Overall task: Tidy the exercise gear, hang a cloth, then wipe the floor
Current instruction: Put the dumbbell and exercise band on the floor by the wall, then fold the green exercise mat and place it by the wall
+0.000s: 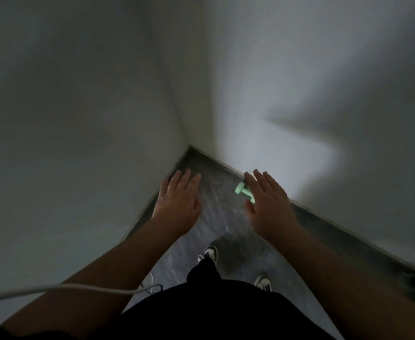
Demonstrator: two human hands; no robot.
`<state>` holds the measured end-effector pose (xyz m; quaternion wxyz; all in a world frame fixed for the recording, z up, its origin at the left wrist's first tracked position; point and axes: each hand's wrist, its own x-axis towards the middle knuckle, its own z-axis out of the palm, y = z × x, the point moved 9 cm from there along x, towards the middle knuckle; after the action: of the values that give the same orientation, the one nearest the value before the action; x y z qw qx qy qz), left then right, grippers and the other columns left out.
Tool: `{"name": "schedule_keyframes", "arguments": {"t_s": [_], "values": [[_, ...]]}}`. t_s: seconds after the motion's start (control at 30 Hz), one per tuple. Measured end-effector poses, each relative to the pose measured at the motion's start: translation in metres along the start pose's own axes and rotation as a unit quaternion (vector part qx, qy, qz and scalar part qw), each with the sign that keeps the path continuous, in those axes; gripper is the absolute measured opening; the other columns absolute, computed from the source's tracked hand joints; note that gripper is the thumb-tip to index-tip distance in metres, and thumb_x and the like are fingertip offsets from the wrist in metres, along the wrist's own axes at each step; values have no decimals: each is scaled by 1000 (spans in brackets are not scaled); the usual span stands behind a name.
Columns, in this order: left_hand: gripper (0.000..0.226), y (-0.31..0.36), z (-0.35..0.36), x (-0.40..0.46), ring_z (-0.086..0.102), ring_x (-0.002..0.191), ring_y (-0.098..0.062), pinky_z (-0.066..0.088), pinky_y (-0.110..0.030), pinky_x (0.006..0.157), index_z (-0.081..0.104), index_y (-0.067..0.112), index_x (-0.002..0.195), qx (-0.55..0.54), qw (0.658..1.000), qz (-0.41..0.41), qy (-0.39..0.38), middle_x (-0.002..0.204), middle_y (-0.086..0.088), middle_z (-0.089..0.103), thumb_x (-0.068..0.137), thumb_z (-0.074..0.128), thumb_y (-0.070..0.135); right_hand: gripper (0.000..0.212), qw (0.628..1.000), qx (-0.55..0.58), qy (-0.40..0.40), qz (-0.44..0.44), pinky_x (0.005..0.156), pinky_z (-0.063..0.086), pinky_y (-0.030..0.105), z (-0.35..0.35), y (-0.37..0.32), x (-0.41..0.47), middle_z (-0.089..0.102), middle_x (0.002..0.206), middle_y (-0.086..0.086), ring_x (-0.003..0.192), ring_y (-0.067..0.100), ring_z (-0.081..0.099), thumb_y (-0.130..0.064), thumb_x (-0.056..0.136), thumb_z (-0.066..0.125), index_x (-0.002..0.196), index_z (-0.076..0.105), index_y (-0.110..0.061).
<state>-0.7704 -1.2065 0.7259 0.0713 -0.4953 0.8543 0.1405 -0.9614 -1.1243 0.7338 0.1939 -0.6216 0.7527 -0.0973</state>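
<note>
Dark clothing [214,315] is seen nearest the lens, with a pale cable [61,289] running across it from the left edge. Two shoes [210,252] are seen on the grey floor [216,209] beyond, below the wrists. Both arms are stretched forward and downward. The left hand [177,204] is held flat, fingers straight and close together, nothing held; its fingertips lie near the foot of the left wall [78,119]. The right hand [266,203] is likewise spread flat, fingers extended, nothing gripped. A pale green dumbbell [243,191] is seen on the floor, partly covered by the right index finger and thumb; contact cannot be determined owing to blur. It lies beside the skirting of the right wall [299,94], short of the corner beyond the fingertips.
</note>
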Motion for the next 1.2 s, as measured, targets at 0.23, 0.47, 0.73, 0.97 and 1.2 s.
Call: {"name": "schedule_keyframes", "arguments": {"t_s": [0.23,0.47,0.73,0.97,1.2], "values": [[64,4,-45,-105,2,151,-27,6,-52,121,13,29,154,20,987,-138,75,164,-4,12,97,33,48,62,985,8,21,-168,118,24,46,-43,-78,-37,28,160,6,148,26,20,-45,96,36,153,26,-23],[67,41,-40,-285,-7,151,-26,3,-52,121,7,27,155,-27,925,-346,153,165,-4,4,96,35,44,65,918,-57,-19,-392,116,27,52,-39,-145,-132,28,159,9,147,29,22,-46,95,37,153,27,-21],[66,115,33,-572,-5,151,-26,2,-50,121,7,31,155,-83,778,-601,162,165,-3,5,94,18,55,70,765,-97,-140,-621,113,32,47,25,-231,-350,38,154,13,142,33,34,-42,85,48,150,37,-17],[69,252,130,-828,1,151,-27,4,-49,122,14,28,155,-133,595,-774,170,163,-2,14,93,40,42,66,629,-126,-200,-741,121,14,46,81,-252,-600,14,163,5,150,26,10,-46,95,30,155,12,-26],[72,413,232,-1053,20,147,-33,20,-52,118,30,24,151,-140,477,-848,182,158,-6,32,83,25,47,65,530,-136,-239,-802,121,13,45,142,-214,-884,13,164,5,150,26,10,-47,98,30,156,12,-24]]}}
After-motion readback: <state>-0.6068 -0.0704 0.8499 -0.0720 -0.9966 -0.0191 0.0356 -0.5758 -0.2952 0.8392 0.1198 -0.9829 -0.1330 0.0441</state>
